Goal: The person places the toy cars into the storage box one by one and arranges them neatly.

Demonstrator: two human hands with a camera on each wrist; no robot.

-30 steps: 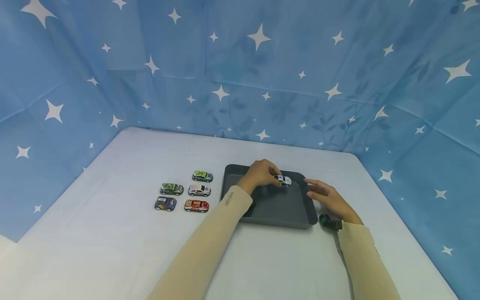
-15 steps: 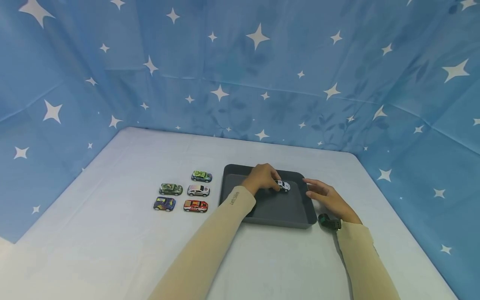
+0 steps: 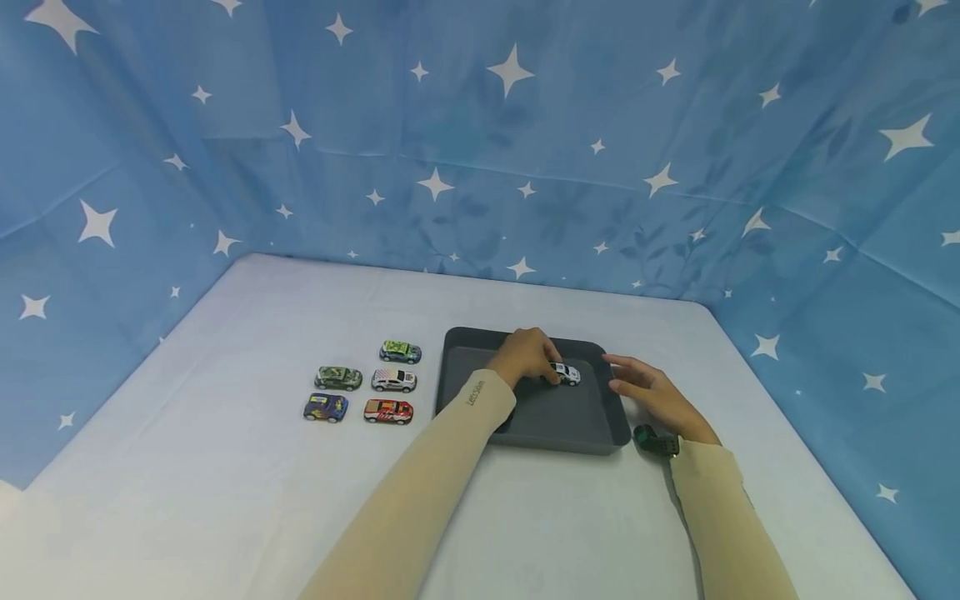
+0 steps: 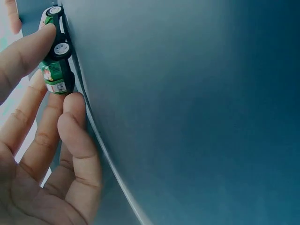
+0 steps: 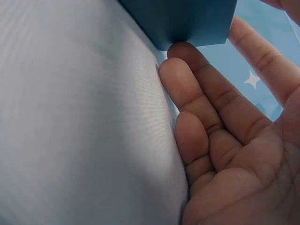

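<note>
My left hand [image 3: 526, 357] reaches over the dark grey tray [image 3: 551, 429] and pinches a toy car [image 3: 567, 374]. From above the car looks white with dark windows. The left wrist view shows its green rear end [image 4: 57, 77] and white-hubbed wheels, thumb on one side and fingers on the other. The car sits low in the tray's back right part, its rear end covered by fingers in the head view. At the tray's right wall is my right hand [image 3: 656, 396], fingers loosely extended. In the right wrist view its fingertips [image 5: 177, 72] meet the tray's corner and the white tabletop.
Several toy cars stand left of the tray: a green-topped one [image 3: 401, 352], a camouflage one [image 3: 338, 378], a white one [image 3: 394, 381], a purple one [image 3: 326, 407] and a red one [image 3: 388, 411]. A blue star-patterned curtain [image 3: 450, 225] borders the table [image 3: 285, 492].
The left hand has shifted the car slightly toward the near side of the tray, then slowed almost to a stop. The right hand stays by the tray's right wall.
</note>
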